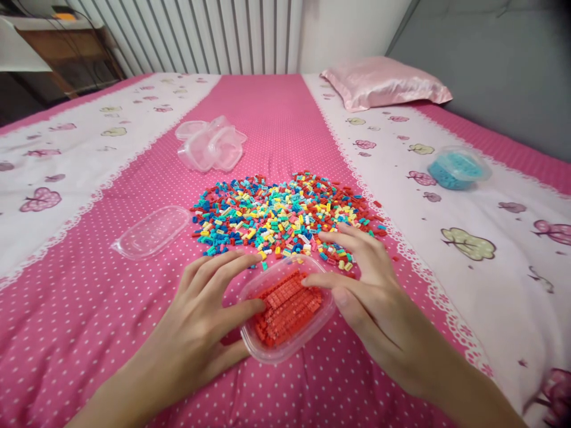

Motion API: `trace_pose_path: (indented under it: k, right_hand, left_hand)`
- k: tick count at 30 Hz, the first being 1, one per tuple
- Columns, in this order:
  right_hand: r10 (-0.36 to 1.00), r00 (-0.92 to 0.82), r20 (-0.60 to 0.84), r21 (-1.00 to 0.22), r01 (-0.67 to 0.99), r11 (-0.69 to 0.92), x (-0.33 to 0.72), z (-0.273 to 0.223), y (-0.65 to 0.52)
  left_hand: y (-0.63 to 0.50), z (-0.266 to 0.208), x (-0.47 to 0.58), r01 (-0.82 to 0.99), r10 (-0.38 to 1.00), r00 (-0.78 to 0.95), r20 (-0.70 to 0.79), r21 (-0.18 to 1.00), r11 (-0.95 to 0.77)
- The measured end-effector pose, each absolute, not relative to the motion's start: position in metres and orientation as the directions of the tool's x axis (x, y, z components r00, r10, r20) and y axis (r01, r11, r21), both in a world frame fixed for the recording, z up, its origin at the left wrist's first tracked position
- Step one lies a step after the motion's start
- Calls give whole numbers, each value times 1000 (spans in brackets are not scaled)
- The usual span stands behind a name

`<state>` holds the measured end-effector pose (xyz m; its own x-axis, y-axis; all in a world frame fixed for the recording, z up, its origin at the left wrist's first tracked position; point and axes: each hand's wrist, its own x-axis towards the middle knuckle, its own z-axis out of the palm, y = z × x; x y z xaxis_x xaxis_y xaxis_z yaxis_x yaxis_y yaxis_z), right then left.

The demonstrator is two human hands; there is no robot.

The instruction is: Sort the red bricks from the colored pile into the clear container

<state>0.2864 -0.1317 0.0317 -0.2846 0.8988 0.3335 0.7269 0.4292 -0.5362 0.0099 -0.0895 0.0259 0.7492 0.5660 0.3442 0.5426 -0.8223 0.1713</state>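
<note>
A clear plastic container (272, 356) with rows of red toy building bricks (288, 309) sits tilted on the bed in front of me. My left hand (203, 315) grips its left side, the index finger over the rim against the bricks and the thumb low on the outer wall. The other left fingers stretch forward. From the right, my right hand (370, 291) reaches over the rim, its index fingertip touching the red bricks. Its thumb is by the outer wall and its remaining fingers are spread. Just beyond lies a wide pile of loose mixed-colour bricks (276, 214).
A clear lid (154, 232) lies left of the pile. Behind it are several stacked clear containers or lids (212, 145). A container of blue bricks (457, 169) stands at right. A pink pillow (386, 83) rests by the grey headboard (491, 71), on the pink-and-white bedspread (267, 113).
</note>
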Motion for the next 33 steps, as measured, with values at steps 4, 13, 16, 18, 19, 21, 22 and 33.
trace_pose_path:
  k: [4,13,16,18,19,21,22,33]
  right_hand:
    - [897,-286,337,-529,730,432,287,33,-132]
    - [892,-189,411,-560,719,411,295,26,-125]
    - [894,-172,413,-575,712,403,296,23,-125]
    - [896,-169,410,-583,707,400,296,23,-125]
    - [897,-169,409,-587,703,400,296,23,-125]
    - [897,-171,408,-596,694,404,296,23,-125]
    - [897,-171,408,-601,690,405,296,24,-125]
    - [909,-103,403,-649,668,364,305,22,-124]
  left_hand:
    - [-90,26,10,537,575,744,341,207,-818]
    - [-86,22,12,472,528,783,329,238,-849]
    - [-84,23,14,465,522,790,322,240,-852]
    - [-84,23,14,467,521,786,333,234,-853]
    - [-84,24,14,467,522,782,342,233,-853]
    - [-85,24,13,468,522,772,362,232,-853]
    - [-85,23,12,471,524,768,368,231,-852]
    - [-89,11,1,531,661,679,319,408,-743]
